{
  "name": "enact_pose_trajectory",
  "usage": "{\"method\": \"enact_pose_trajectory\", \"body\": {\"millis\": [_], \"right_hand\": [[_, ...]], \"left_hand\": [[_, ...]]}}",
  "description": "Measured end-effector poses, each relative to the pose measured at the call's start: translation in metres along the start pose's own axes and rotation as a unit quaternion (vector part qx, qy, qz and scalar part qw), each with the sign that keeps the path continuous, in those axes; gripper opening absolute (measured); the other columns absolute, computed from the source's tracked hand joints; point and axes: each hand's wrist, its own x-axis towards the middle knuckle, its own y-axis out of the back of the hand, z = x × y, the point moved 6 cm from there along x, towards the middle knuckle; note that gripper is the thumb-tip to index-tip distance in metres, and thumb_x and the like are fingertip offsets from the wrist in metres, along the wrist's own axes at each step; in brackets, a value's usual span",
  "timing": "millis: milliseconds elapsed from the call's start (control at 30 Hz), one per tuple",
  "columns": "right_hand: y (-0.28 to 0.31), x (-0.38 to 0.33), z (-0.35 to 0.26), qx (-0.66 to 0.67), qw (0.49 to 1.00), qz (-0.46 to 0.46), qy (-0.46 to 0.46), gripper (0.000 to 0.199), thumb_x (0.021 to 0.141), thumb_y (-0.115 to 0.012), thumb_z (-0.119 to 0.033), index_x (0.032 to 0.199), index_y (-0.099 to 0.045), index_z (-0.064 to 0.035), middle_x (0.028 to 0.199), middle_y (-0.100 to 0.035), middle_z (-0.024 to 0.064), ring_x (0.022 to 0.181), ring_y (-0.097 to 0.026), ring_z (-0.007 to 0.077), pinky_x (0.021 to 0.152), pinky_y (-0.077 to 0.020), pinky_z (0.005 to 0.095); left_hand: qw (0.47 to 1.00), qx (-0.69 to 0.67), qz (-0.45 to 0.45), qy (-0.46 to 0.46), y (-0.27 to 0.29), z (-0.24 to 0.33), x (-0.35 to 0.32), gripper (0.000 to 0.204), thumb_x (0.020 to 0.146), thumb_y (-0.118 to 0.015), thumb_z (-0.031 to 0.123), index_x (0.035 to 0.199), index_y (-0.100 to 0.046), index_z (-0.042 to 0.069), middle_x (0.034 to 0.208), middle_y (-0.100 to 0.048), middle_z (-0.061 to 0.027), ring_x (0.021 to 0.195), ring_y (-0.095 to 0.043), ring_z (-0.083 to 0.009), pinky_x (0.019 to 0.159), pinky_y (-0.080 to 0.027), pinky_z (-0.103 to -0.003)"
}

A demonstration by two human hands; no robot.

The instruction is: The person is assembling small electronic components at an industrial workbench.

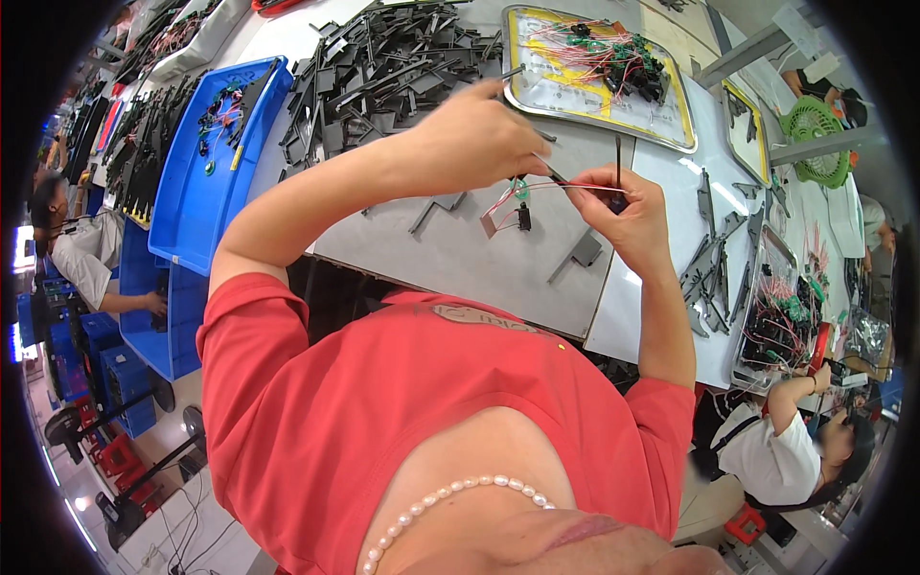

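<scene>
My left hand [484, 139] is closed on a slim black plastic part [554, 174] that slants toward my right hand. Its fingertips partly hide this piece. Closed as well, my right hand [623, 213] grips a thin-shafted, dark-handled tool [618, 161], like a screwdriver, with the shaft pointing away from me. Thin red and white wires [573, 185] run to its thumb and finger. Below the hands, on the grey tabletop [431, 264], these wires lead to a small black component [524, 218], a green piece [520, 188] and a flat brownish square [489, 226].
A heap of black plastic parts [369, 77] covers the back left. Behind my hands, a yellow-edged tray [546, 101] carries wired components. A blue bin [182, 216] stands left. Loose black parts [709, 273] and another wire-filled tray [743, 359] lie right, near a seated person [776, 450].
</scene>
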Motion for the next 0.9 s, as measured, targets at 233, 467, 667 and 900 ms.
{"method": "enact_pose_trajectory", "body": {"millis": [233,467,667,900], "right_hand": [[-0.004,0.002,0.003,0.078,0.996,0.03,0.017,0.02,0.075,-0.069,-0.008,0.094,-0.066,-0.0034,0.076,-0.056,-0.004,0.062,-0.042,0.0027,0.055,-0.035,0.0177],[-0.005,-0.006,-0.006,0.134,0.991,-0.015,0.001,0.016,0.077,-0.069,-0.007,0.092,-0.067,-0.0031,0.072,-0.054,-0.0036,0.066,-0.048,0.0048,0.058,-0.0382,0.0191],[-0.004,-0.022,-0.088,-0.076,0.963,0.001,0.26,0.022,0.073,-0.069,0.001,0.094,-0.066,-0.0043,0.077,-0.061,0.0044,0.06,-0.053,0.0089,0.052,-0.0412,0.0201],[0.0,-0.015,-0.123,-0.113,0.951,-0.06,0.283,0.017,0.069,-0.075,-0.009,0.082,-0.064,-0.005,0.072,-0.064,0.0019,0.055,-0.054,0.0088,0.048,-0.0406,0.0209]], "left_hand": [[0.983,-0.152,0.001,0.108,-0.036,-0.013,-0.009,0.015,0.08,-0.059,0.018,0.086,-0.066,0.005,0.074,-0.063,-0.0119,0.068,-0.06,-0.0311,0.061,-0.047,-0.039],[0.908,-0.341,0.021,0.241,-0.047,-0.022,-0.022,0.016,0.084,-0.058,0.009,0.097,-0.061,0.0,0.078,-0.065,-0.0123,0.072,-0.064,-0.018,0.065,-0.049,-0.029],[0.73,-0.604,0.313,0.073,-0.018,-0.028,-0.02,0.027,0.092,-0.044,0.002,0.118,-0.05,-0.001,0.102,-0.061,-0.0097,0.099,-0.058,-0.0181,0.081,-0.049,-0.028],[0.841,-0.473,0.253,0.071,0.005,0.008,0.012,0.024,0.09,-0.052,0.008,0.112,-0.057,-0.002,0.09,-0.064,-0.0044,0.079,-0.059,-0.0095,0.069,-0.048,-0.022]]}}
